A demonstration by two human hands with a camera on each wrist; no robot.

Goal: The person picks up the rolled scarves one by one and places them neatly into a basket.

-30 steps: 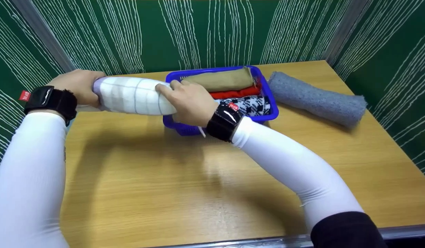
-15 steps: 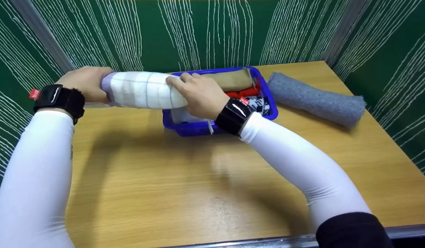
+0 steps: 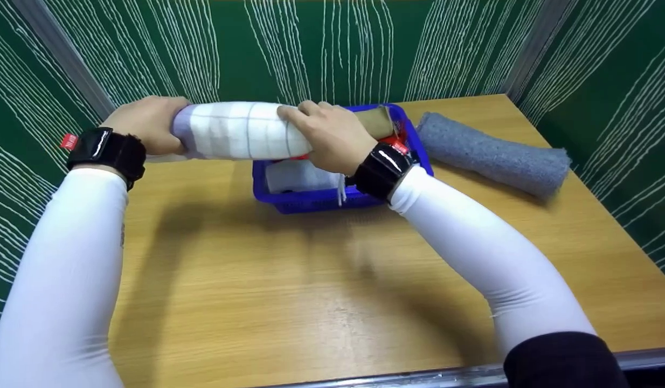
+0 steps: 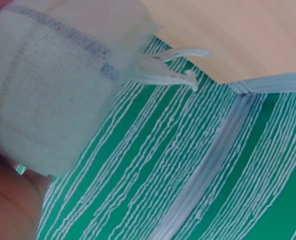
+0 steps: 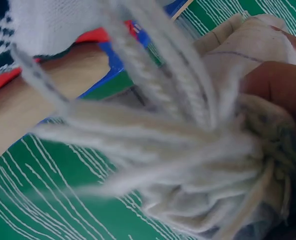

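Note:
A rolled plaid scarf (image 3: 241,131), white and grey with a lilac end, is held up level between both hands. My left hand (image 3: 148,124) grips its lilac end; my right hand (image 3: 338,139) grips the other end, over a blue plastic basket (image 3: 305,203). In the right wrist view, long white fringe (image 5: 178,135) hangs loose from the roll's end. A few tassels (image 4: 170,75) also stick out at the left end. Inside the basket are a tan cloth roll (image 3: 376,123), something red beside it, and a white roll (image 3: 303,177) at the front, all partly hidden by the scarf and right hand.
To the right of the basket lies a thick grey felt-like roll (image 3: 494,153) on the wooden table (image 3: 268,302). Green walls (image 3: 359,48) with white wavy lines enclose the back and sides. A metal edge runs along the table's front.
Both hands have carried the rolled scarf rightward and slightly away, so it covers more of the basket's back. The white roll at the basket's front has come into view. The grey roll stays put.

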